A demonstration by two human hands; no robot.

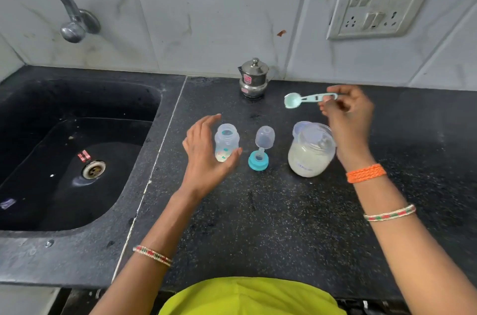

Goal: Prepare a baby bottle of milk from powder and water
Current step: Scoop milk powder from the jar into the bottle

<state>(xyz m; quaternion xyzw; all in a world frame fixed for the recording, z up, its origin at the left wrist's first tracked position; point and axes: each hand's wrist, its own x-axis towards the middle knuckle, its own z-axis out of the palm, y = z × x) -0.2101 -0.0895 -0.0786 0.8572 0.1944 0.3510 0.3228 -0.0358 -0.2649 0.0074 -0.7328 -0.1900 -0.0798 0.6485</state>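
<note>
A clear baby bottle (226,143) stands upright and uncapped on the black counter, with a little pale powder at its bottom. My left hand (206,154) curves open around its left side, fingers apart, not clearly touching it. My right hand (348,113) pinches the handle of a pale green measuring spoon (296,100), held level above the counter; the spoon's bowl looks empty. Below that hand stands an open clear jar of white powder (309,153), its lid tipped back. Between bottle and jar lie the blue ring with teat (258,160) and the clear cap (265,137).
A small steel lidded pot (253,78) stands at the back against the tiled wall. A black sink (144,108) with a tap (73,23) fills the left side. A switch and socket plate (379,5) sits on the wall at right. The counter edge runs close to my body.
</note>
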